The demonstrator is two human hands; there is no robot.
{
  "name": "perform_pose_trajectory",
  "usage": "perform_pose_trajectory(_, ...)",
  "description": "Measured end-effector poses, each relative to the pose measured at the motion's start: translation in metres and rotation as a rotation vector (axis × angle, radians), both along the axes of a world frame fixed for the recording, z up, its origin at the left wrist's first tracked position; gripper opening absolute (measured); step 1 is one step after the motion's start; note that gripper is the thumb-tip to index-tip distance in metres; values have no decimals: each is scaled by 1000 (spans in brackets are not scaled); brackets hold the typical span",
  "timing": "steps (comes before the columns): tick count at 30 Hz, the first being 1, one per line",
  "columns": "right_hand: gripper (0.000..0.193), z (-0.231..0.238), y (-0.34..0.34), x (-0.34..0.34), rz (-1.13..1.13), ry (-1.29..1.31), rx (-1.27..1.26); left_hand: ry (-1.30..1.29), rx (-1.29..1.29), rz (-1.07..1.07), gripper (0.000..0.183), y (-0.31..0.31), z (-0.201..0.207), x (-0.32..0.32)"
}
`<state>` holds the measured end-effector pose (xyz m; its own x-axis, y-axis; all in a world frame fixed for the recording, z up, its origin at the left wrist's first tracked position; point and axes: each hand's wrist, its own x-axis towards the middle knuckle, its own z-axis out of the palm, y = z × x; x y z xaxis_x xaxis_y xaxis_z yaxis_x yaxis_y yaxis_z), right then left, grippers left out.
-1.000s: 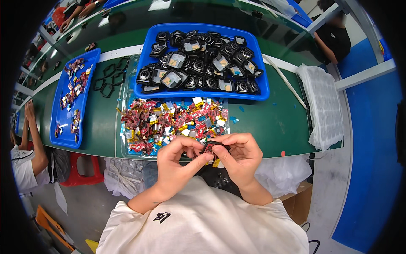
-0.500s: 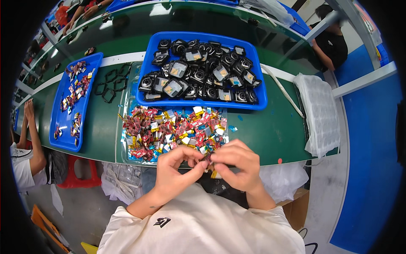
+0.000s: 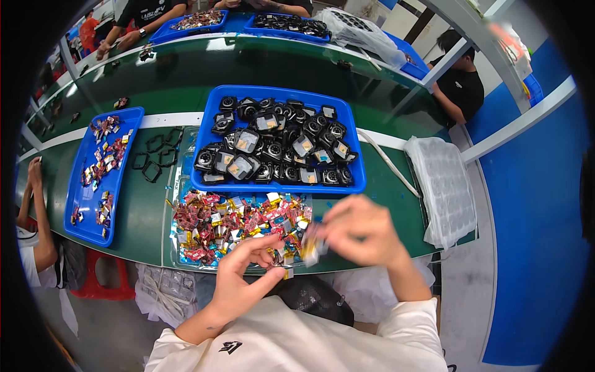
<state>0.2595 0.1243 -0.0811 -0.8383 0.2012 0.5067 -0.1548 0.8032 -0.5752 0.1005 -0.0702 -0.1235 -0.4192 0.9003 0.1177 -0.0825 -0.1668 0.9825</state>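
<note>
My left hand (image 3: 245,276) pinches a small part (image 3: 286,270) at the near edge of the green table. My right hand (image 3: 358,230), blurred, holds a small shiny piece (image 3: 312,243) just right of it; the hands are slightly apart. Behind them a clear tray (image 3: 175,197) is heaped with small red, yellow and blue parts (image 3: 235,223). Farther back a blue tray (image 3: 356,162) holds several round black parts (image 3: 276,147).
A long blue tray (image 3: 85,204) with coloured parts lies at the left, black frames (image 3: 155,162) beside it. A clear blister tray (image 3: 443,186) sits at the right. A person's arm (image 3: 34,204) is at the far left; other people sit across the table.
My hands have come apart: the right hand has swung up and right with a shiny piece, and the left stays low with a small part. The view has tilted up the table.
</note>
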Motion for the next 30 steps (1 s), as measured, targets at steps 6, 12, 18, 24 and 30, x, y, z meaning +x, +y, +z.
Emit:
perform_pose_trajectory(6, 26, -9, 132, -29, -670, 116, -165, 88, 83, 91, 26, -10, -3, -7)
perform_pose_trajectory(12, 43, -67, 238, -40, -1089, -144, -99, 102, 55, 115, 24, -12, -2, -2)
perform_pose_trajectory(18, 53, -81, 255, -40, -1186, -306, -28, 289, -7, 139, 21, -13, 3, -9)
perform_pose_trajectory(24, 32, -39, 195, -24, -1105, -244, 31, 597, -16, 233, 21, -6, 1, -9)
perform_pose_trajectory(30, 22, -9, 20, -11, -279, -44, -19, 783, 13, 225, 23, -5, -7, -13)
